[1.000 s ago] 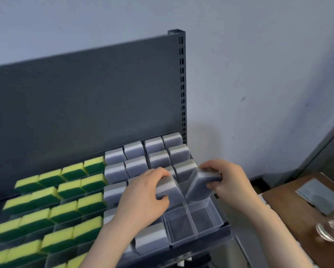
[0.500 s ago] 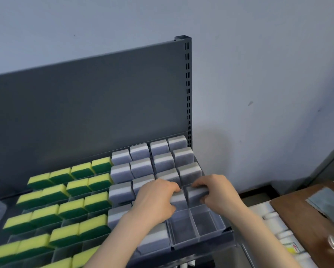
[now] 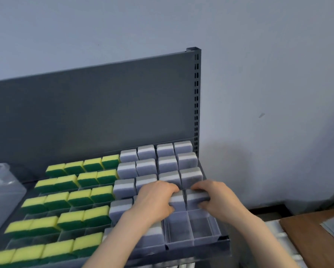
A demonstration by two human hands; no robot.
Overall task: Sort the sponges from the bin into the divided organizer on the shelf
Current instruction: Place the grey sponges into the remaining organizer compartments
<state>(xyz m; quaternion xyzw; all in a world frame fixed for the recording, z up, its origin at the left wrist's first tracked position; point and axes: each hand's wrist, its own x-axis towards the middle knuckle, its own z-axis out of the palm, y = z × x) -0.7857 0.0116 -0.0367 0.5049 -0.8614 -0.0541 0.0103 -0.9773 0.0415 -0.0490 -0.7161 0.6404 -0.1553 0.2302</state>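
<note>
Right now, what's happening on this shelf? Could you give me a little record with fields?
Action: left hand grips left sponge; right hand grips right sponge; both grey, side by side
Place: clear divided organizer on grey shelf
Sorted left: yellow-green sponges
Sorted right: grey sponges
Free: two empty compartments at front right, just before the hands
Nearby: clear bin far left; wooden table right

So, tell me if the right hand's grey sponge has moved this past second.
Yes. The grey sponge in the right hand came down, from tilted above the organizer into the cell behind the empty front-right compartment.
</note>
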